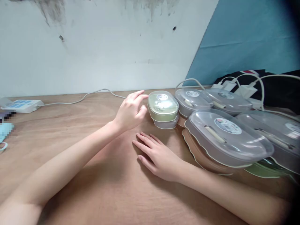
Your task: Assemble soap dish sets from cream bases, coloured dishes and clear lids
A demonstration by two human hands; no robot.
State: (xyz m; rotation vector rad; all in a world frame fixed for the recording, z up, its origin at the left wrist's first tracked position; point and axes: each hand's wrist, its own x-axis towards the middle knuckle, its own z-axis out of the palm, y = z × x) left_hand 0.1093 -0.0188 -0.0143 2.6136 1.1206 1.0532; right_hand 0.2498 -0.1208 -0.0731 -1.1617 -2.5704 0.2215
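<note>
My left hand [133, 110] is raised at the left side of a small green lidded container [162, 106], its fingers apart and nothing in them. Whether a fingertip touches the container I cannot tell. That container has a clear lid with a round label and sits on a grey one [166, 124]. Flat on the wooden table [112, 187], palm down with fingers spread, lies my right hand [161, 159]. To its right a large grey lidded container [225, 137] rests on a brown one [201, 154].
More grey lidded containers [192, 99] stand at the right and back right. Behind them are white plugs [246, 90] with cables. A white power strip [23, 105] lies far left, its cord running along the wall [105, 47]. A light-blue item [6, 132] is at the left edge.
</note>
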